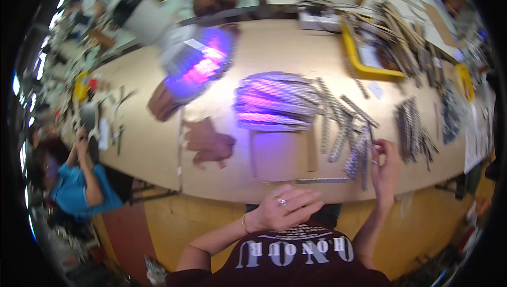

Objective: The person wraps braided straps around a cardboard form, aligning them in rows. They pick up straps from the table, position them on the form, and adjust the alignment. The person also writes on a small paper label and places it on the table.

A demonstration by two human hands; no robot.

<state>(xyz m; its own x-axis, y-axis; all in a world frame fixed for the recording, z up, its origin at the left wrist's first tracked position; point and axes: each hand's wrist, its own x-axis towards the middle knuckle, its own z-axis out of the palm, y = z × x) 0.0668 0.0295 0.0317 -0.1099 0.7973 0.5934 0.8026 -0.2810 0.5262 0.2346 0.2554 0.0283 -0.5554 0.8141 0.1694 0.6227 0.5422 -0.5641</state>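
My right hand (385, 166) is closed at the fingertips on a narrow patterned strip (365, 163), among several loose strips on the table. My left hand (285, 206), with a ring and a bracelet, hovers over the table's front edge. Its fingers are loosely bent, with nothing visible in them, though the palm side is hidden. Ahead of it lies a flat tan panel (277, 155). Beyond the panel, a bundle of grey patterned strips (277, 101) lies side by side under purple-pink light. A single strip (323, 180) rests near the front edge.
Brown irregular pieces (208, 142) lie left of the panel. A white lamp-like device (153, 20) leans in from upper left above another lit, blurred patterned piece (203, 65). At right are a strip pile (409, 126) and a yellow tray (375, 73). A person in blue (79, 189) sits far left.
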